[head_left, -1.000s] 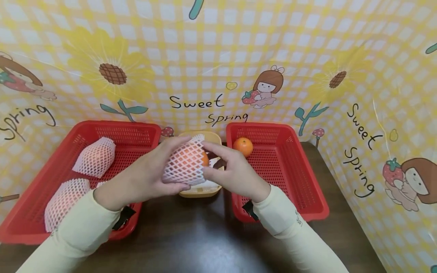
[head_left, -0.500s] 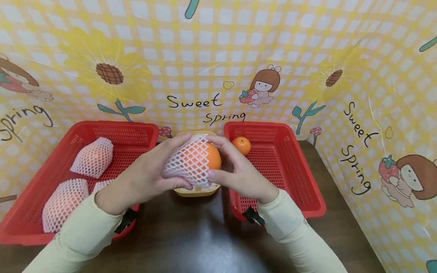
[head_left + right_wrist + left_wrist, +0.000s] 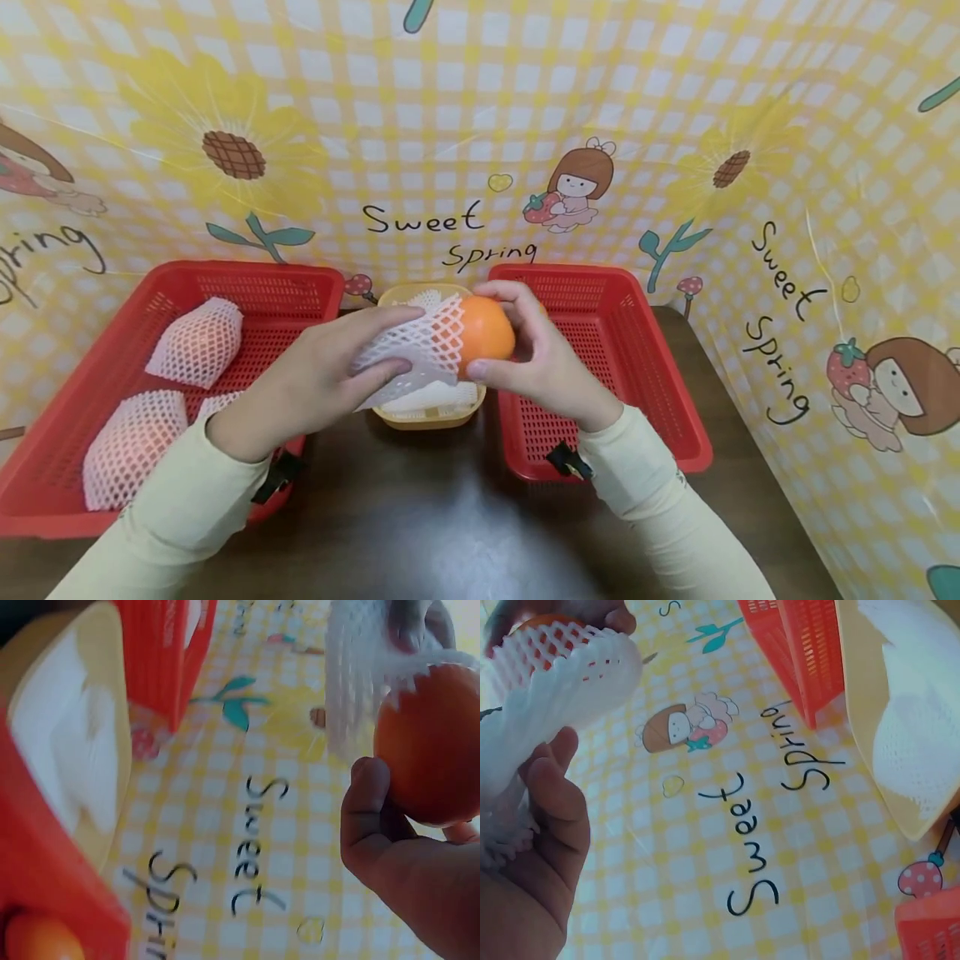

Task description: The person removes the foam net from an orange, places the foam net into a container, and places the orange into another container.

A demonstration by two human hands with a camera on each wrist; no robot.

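My left hand (image 3: 303, 379) grips a white foam fruit net (image 3: 427, 333) between thumb and fingers, over the small yellow basket (image 3: 427, 422). From the net's right end an orange (image 3: 489, 332) sticks out about halfway or more. My right hand (image 3: 555, 362) holds that bare end, thumb on the near side and fingers on the far side. In the right wrist view the net's edge lies on the upper left of the orange (image 3: 435, 750). The left wrist view shows the net (image 3: 562, 682) loose and bunched at the palm.
Several net-wrapped fruits, one of them here (image 3: 197, 342), lie in the left red basket (image 3: 247, 268). White foam nets (image 3: 435, 398) fill the yellow basket. Another orange (image 3: 41, 941) sits in the right red basket (image 3: 637, 375), mostly hidden by my hand in the head view.
The orange has come out of the net's right end as my right hand moved right with it. The net in my left hand has gone slack and flatter.
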